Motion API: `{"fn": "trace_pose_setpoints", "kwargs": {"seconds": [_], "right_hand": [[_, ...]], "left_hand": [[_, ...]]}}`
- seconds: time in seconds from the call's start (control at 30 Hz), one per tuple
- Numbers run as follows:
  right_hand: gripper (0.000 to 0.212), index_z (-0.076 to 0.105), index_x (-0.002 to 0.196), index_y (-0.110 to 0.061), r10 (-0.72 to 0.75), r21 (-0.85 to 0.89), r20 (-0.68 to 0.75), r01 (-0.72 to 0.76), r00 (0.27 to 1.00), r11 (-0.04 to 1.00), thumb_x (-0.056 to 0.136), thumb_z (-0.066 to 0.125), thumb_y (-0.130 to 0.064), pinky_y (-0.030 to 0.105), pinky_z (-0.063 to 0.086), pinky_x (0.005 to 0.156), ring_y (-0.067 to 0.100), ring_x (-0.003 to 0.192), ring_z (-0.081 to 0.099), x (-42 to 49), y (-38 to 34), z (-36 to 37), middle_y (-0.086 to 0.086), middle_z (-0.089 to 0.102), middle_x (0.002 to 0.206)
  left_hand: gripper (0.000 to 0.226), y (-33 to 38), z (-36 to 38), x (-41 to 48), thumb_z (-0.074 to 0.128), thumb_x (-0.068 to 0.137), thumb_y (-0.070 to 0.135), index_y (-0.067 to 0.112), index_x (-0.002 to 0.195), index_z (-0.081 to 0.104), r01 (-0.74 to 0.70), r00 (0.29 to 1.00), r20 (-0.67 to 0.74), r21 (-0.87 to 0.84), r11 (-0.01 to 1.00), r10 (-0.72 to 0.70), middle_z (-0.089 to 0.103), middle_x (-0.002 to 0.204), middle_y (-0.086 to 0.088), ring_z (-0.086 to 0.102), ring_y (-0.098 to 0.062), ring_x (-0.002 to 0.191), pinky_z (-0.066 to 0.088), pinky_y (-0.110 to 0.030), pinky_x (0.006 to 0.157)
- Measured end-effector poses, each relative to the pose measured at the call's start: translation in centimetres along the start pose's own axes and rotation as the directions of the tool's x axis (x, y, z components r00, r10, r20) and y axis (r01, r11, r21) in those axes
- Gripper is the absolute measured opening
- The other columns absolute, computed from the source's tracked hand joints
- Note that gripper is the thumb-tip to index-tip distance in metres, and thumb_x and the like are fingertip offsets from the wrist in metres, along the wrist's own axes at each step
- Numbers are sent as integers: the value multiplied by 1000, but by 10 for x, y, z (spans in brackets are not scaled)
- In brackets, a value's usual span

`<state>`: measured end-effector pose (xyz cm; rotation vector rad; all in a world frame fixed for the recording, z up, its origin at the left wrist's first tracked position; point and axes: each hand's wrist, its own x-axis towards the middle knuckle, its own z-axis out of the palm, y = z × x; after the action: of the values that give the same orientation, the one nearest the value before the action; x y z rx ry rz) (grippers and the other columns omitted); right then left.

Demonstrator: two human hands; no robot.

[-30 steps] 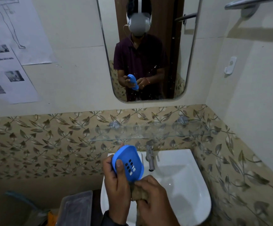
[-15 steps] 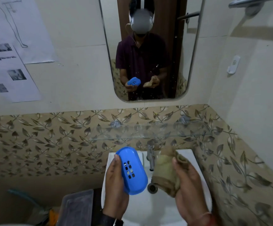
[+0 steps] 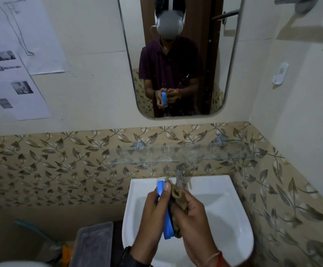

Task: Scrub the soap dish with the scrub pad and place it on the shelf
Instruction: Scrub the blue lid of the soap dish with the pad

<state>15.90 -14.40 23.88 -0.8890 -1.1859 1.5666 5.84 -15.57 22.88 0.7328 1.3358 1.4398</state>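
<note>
— Where is the soap dish (image 3: 167, 227)?
— Over the white sink (image 3: 226, 205), turned edge-on and held upright in the left hand (image 3: 153, 212). The thumb lies along its upper edge, and the fingers curl round its left side.
— And the scrub pad (image 3: 180, 195)?
— Bunched in the right hand (image 3: 193, 214). The fingers curl round it and press it against the dish's right face. I cannot tell how far the fingertips reach.
— The shelf (image 3: 176, 156)?
— Glass, on the far wall just above the tap (image 3: 181, 175) and under the mirror (image 3: 224, 54), beyond the dish.
</note>
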Motion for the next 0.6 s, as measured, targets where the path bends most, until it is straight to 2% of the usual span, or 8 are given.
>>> {"fn": "trace_pose_setpoints", "kwargs": {"seconds": [0.07, 0.1, 0.17, 0.27, 0.37, 0.47, 0.53, 0.6], "right_hand": [[34, 72, 111, -20, -207, -308, 94, 226, 974, 924, 89, 63, 3, 20, 56, 82, 5, 95, 68, 4, 0, -6, -8, 70, 106], [31, 73, 108, -20, -259, -409, 162, 304, 952, 860, 86, 66, 0, 18, 54, 81, 4, 94, 67, 6, -2, -9, -10, 68, 105], [29, 74, 104, -23, -232, -512, 293, 357, 928, 781, 82, 69, -5, 16, 53, 70, 3, 84, 66, 8, -6, -15, -11, 64, 101], [48, 72, 109, -30, -171, -667, 357, 379, 918, 641, 68, 63, -8, 8, 48, 78, 1, 91, 62, 8, -5, -20, -11, 64, 99], [41, 74, 103, -26, -313, -732, 207, 359, 927, 579, 67, 64, -10, 0, 43, 69, 2, 76, 59, 13, -9, -18, -9, 61, 86], [38, 75, 102, -22, -447, -754, 71, 341, 892, 561, 70, 70, -2, 7, 50, 71, 3, 77, 62, 19, -19, -10, -8, 65, 87], [40, 74, 103, -20, -432, -720, 147, 396, 890, 571, 69, 66, -1, 13, 52, 80, 4, 87, 63, 17, -24, -2, -6, 68, 97], [37, 74, 102, -22, -308, -687, 315, 439, 898, 579, 70, 65, -5, 13, 49, 85, 1, 92, 60, 10, -25, 1, -7, 68, 100]], "left_hand": [[57, 5, -6, 1, 74, 75, 63, 13, 100, 78, 52, 999, 9, -128, 990, -52, 72, 104, -25, 70, -40, 104, 53, -57, 99], [59, 6, -9, 3, 74, 77, 61, 9, 104, 76, 80, 997, 21, -184, 980, -77, 71, 106, -25, 69, -42, 107, 51, -56, 100], [69, 4, -17, 6, 66, 81, 62, 2, 115, 73, 142, 990, 34, -263, 954, -138, 71, 113, -26, 66, -48, 114, 50, -58, 100], [72, 2, -19, 6, 55, 77, 68, 9, 109, 80, 224, 975, 74, -352, 909, -211, 74, 118, -23, 70, -43, 108, 57, -54, 92], [69, 0, -12, 5, 44, 77, 71, 19, 99, 84, 209, 976, 140, -379, 902, -168, 79, 105, -17, 78, -35, 91, 63, -48, 77], [70, -2, -6, 4, 41, 85, 68, 16, 113, 79, 229, 971, 172, -450, 863, -167, 76, 116, -18, 76, -35, 99, 65, -44, 74], [70, -3, -7, 7, 43, 86, 67, 14, 117, 77, 241, 969, 173, -500, 832, -176, 73, 124, -18, 73, -35, 108, 64, -42, 78], [70, -2, -10, 12, 44, 86, 70, 17, 121, 75, 232, 971, 167, -509, 829, -169, 71, 127, -20, 72, -35, 111, 64, -42, 78]]}}
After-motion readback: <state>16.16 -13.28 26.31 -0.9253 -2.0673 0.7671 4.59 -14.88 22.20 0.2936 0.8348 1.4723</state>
